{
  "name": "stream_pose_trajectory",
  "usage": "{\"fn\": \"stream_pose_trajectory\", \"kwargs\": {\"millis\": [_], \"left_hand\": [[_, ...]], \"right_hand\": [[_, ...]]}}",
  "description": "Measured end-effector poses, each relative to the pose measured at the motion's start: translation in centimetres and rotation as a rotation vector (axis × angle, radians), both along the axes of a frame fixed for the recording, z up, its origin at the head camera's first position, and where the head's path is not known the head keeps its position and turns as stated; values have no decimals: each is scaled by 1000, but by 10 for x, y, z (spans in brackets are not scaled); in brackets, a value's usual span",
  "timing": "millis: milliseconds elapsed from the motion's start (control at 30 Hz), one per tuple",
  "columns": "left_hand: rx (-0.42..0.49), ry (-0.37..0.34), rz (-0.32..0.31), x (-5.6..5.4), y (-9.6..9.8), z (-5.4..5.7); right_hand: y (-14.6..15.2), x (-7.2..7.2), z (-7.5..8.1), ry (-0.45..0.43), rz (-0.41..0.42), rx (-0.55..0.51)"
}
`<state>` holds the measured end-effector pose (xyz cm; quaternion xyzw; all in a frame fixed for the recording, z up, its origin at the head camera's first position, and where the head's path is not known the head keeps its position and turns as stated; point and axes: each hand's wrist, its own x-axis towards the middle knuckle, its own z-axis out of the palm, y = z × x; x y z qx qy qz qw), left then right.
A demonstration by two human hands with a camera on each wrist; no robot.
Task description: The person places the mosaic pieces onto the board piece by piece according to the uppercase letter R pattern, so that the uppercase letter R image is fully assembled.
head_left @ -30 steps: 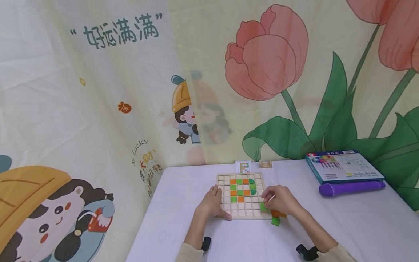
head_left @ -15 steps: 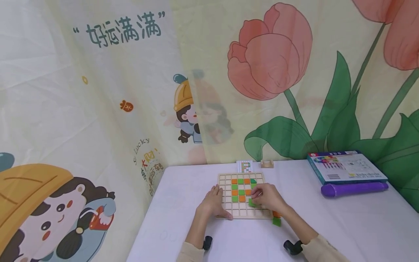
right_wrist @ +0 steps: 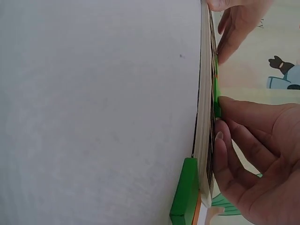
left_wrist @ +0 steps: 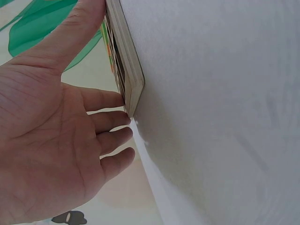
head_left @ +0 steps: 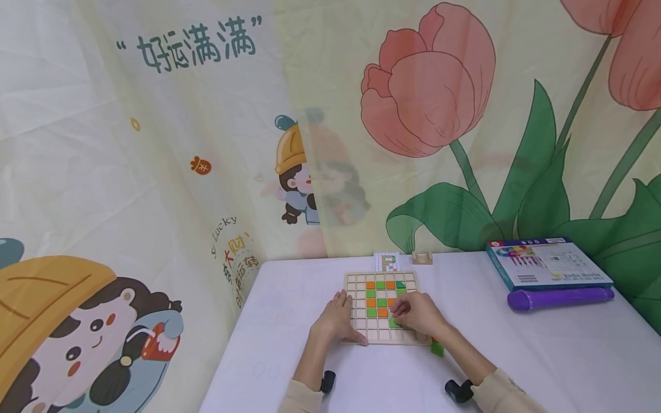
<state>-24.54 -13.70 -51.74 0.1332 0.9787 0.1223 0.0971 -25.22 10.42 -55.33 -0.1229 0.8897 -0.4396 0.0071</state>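
A wooden grid board (head_left: 372, 334) lies on the table, with orange and green tiles (head_left: 381, 302) set in several of its cells. My left hand (head_left: 334, 321) rests at the board's left side with fingers extended. In the left wrist view, that hand's fingertips (left_wrist: 123, 133) are right at the board's corner and its thumb lies along the near edge. Over the right half of the board, my right hand (head_left: 419, 312) pinches a green square tile (head_left: 395, 323) low against the grid. The right wrist view shows this green tile (right_wrist: 217, 101) at the fingertips; the palm hides nearby cells.
A loose green tile (head_left: 436, 347) lies by the board's near right corner, partly over an orange piece. Behind the board are a pattern card (head_left: 387, 262) and a small wooden holder (head_left: 422, 258). A flat box (head_left: 549, 264) and a purple tube (head_left: 560, 298) lie at right.
My right hand has moved left from the board's right edge onto the grid, carrying the green tile to just below the coloured cells. The left hand holds its place.
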Motion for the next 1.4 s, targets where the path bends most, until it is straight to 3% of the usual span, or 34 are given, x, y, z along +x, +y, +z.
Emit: {"fn": "stream_pose_trajectory", "kwargs": {"millis": [367, 833, 1067, 1400], "left_hand": [[4, -2, -6, -3, -2, -3], [16, -19, 10, 1, 1, 2], [22, -16, 8, 2, 1, 3], [30, -18, 13, 0, 1, 1]], "right_hand": [[8, 2, 2, 13, -37, 41], [49, 15, 23, 31, -82, 124], [72, 19, 21, -44, -104, 166], [95, 29, 22, -166, -66, 216]]}}
